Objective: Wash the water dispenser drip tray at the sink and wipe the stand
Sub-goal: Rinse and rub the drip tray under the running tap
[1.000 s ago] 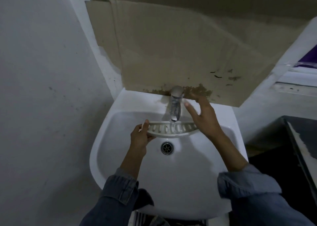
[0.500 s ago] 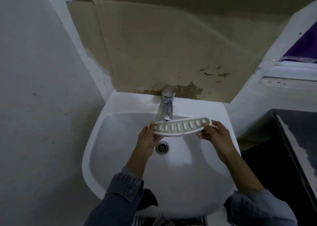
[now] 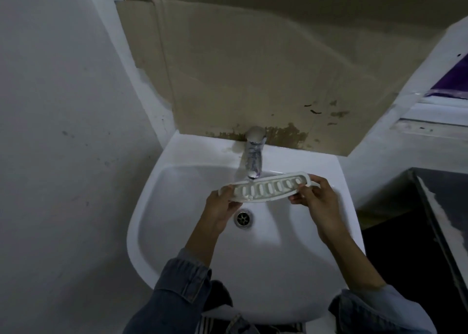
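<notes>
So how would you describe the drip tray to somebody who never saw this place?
Find the white sink under the tap. Both hands hold a long curved tray over it, just below the spout. Its row of oval slots sets it apart.

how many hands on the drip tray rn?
2. Left hand grips the left end of the drip tray; right hand grips the right end, both over the sink under the tap.
</notes>
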